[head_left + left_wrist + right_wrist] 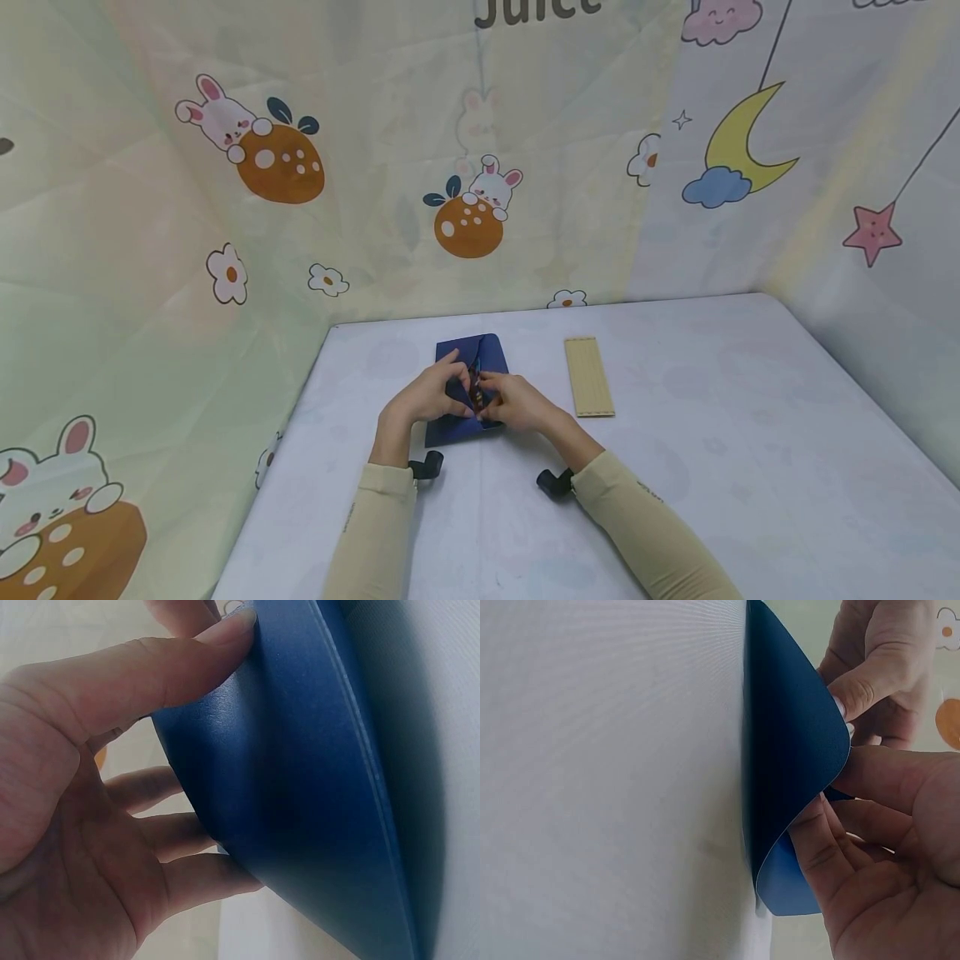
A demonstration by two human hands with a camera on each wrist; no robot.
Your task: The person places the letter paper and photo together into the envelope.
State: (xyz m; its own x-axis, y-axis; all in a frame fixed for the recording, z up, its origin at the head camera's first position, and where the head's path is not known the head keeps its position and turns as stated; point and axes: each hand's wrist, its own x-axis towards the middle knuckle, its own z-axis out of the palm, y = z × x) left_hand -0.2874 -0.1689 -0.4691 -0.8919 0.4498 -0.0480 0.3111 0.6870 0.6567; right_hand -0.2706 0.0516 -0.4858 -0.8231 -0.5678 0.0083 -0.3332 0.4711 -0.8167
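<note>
A dark blue envelope (pixel 450 431) of stiff, smooth sheet lies on the white table, its flap raised and bent. My left hand (pixel 427 392) pinches one edge of it; in the left wrist view the thumb (pixel 225 634) presses the blue face while the other fingers go behind. Opposite, my right hand (pixel 525 404) grips the other edge, and the right wrist view shows its fingers on both sides of the curved blue sheet (pixel 795 727). Between the hands a small dark, reddish patterned thing (pixel 477 393) shows in the opening; its kind is unclear.
To the right of the envelope lies a flat, pale yellow ribbed rectangle (pixel 589 377). The white tabletop (pixel 712 467) extends to the right, and a printed cloth wall (pixel 390 150) rises behind its far edge. Black straps with small cameras (pixel 557 483) sit on both wrists.
</note>
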